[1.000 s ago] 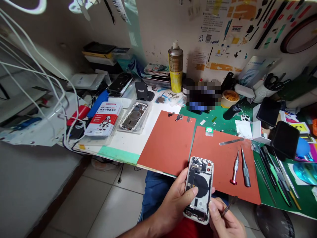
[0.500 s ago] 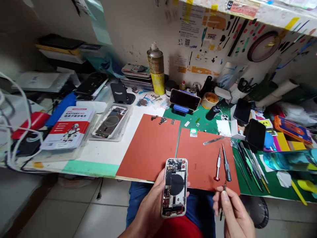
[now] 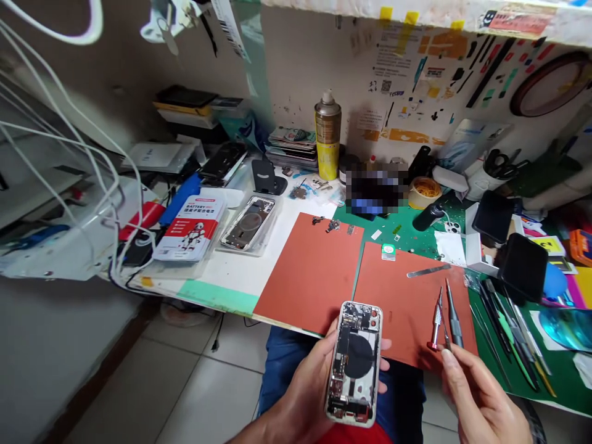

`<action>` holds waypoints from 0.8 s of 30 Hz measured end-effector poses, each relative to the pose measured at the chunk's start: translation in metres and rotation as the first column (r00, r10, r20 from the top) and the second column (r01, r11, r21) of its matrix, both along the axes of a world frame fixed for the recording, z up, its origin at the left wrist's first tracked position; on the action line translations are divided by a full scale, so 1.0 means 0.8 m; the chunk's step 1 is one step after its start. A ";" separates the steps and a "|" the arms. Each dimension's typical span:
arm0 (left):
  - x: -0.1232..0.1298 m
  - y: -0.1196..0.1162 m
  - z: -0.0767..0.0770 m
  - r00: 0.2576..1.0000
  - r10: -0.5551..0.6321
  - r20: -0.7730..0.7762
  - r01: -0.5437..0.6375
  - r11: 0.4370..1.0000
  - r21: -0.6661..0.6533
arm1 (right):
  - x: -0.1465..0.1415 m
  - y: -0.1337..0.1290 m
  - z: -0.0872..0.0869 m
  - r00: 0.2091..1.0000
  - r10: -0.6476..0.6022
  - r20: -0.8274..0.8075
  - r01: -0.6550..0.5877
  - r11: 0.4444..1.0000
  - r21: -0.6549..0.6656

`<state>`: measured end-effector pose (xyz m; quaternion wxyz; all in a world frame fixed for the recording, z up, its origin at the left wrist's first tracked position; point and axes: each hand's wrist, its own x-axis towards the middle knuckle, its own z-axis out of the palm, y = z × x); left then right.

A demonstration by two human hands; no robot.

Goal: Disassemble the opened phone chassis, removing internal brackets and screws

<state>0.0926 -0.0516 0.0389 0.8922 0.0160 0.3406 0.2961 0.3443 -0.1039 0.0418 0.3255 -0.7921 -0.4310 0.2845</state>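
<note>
An opened phone housing [image 3: 361, 357], its circuit parts and a round black pad facing up, rests in my left hand [image 3: 308, 385], whose fingers wrap round its edges above my lap. My right hand [image 3: 481, 388] pinches a thin, dark metal tool [image 3: 446, 336] at the front edge of the reddish-brown mat [image 3: 393, 320]. Close to those fingertips, a red-ended screwdriver [image 3: 436, 320] and a grey-handled pointed tool [image 3: 454, 317] lie on the mat. Small dark parts [image 3: 332, 226] sit near the back of the left mat.
A second phone shell [image 3: 248, 222] and a red-and-white battery box [image 3: 192, 228] are on the left. Behind stands a yellow spray can [image 3: 327, 139]. To the right are several tweezers and picks [image 3: 511, 333] and two black phones [image 3: 523, 265]. White cables hang at far left.
The view has swung left, so the bench appears further right. My right hand, with the thin tool, has come nearer to the red-ended screwdriver. My left hand still holds the phone housing.
</note>
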 end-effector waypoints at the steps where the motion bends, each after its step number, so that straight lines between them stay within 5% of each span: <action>1: -0.001 0.000 -0.001 1.000 0.001 0.001 -0.001 1.000 0.006 | 0.006 0.000 -0.002 0.999 -0.004 0.045 0.004 1.000 0.001; 8: 0.001 -0.003 -0.007 1.000 0.015 0.007 -0.016 0.998 0.058 | 0.020 -0.009 -0.007 0.983 0.051 0.174 -0.043 0.998 -0.050; 16: 0.003 -0.003 0.005 0.997 0.038 -0.074 -0.035 0.999 0.030 | -0.056 0.021 -0.017 0.966 0.103 0.236 -0.141 0.978 0.153; 20: -0.006 -0.004 0.000 0.979 0.062 -0.195 -0.049 0.996 0.072 | -0.066 0.037 -0.010 0.994 0.090 0.066 -0.095 0.991 0.089; 24: -0.029 0.011 -0.004 0.922 0.008 -0.388 0.076 0.977 0.200 | -0.045 0.030 0.002 0.939 -0.040 -0.343 0.060 0.997 0.048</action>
